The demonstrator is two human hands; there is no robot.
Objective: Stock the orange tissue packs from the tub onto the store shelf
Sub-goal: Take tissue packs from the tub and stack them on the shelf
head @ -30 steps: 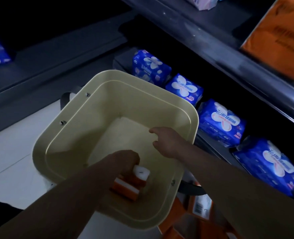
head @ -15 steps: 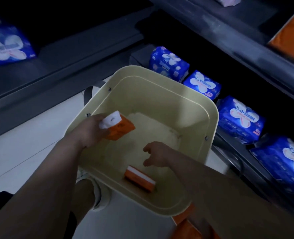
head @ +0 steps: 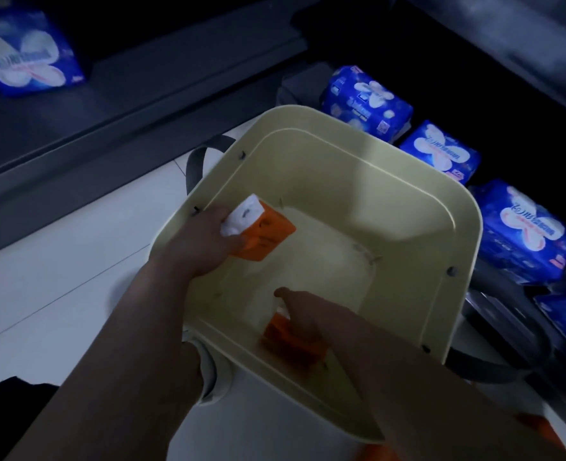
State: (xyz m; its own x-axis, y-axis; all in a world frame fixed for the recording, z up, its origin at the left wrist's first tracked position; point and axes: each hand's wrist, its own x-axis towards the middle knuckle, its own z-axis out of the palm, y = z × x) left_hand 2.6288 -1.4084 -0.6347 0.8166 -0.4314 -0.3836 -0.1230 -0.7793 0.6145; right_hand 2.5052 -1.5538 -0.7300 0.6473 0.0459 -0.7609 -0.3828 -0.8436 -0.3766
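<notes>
A cream tub (head: 417, 207) with grey handles stands on the pale floor. My left hand (head: 201, 241) is shut on an orange tissue pack (head: 265, 236) with a white end, held over the tub's left rim. My right hand (head: 304, 314) reaches down to the tub's bottom and lies on a second orange tissue pack (head: 286, 342) near the front wall. Whether its fingers are closed around that pack I cannot tell. A dark shelf edge (head: 521, 44) runs across the top right.
Blue packs with a white flower print (head: 368, 101) line the lowest shelf at the right, beside the tub. One more blue pack (head: 25, 58) lies on the dark shelf at the upper left. Orange shapes (head: 537, 427) show at the bottom right corner.
My left hand lifted one orange pack from the tub's bottom to its left rim. My right hand went down onto the second pack. The view swung down and away from the upper shelf.
</notes>
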